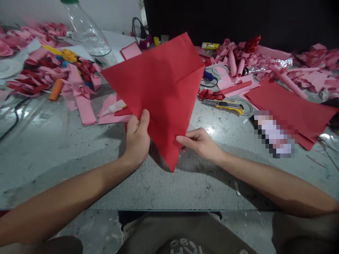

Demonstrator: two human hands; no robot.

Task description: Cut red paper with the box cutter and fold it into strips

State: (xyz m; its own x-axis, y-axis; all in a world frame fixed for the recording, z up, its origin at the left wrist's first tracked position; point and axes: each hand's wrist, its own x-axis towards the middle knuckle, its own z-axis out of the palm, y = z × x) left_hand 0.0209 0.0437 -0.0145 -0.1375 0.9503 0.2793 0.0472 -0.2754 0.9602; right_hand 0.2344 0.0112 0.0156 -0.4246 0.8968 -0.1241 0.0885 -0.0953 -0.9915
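Observation:
A large sheet of red paper (161, 77) is held up over the table, one pointed corner toward me. A straight crease or folded edge runs across its upper right part. My left hand (139, 137) grips its left edge, thumb on the front face and fingers behind. Close to the lower corner, my right hand (200, 143) pinches the right edge between thumb and fingers; some fingertips are hidden behind the sheet.
Pink and red paper scraps (53, 77) pile up at left and back right. A yellow utility knife (225, 105), tape roll (245, 106) and red sheets (286, 109) lie to the right. A plastic bottle (88, 35) stands back left, and a glue stick (210, 46) lies behind.

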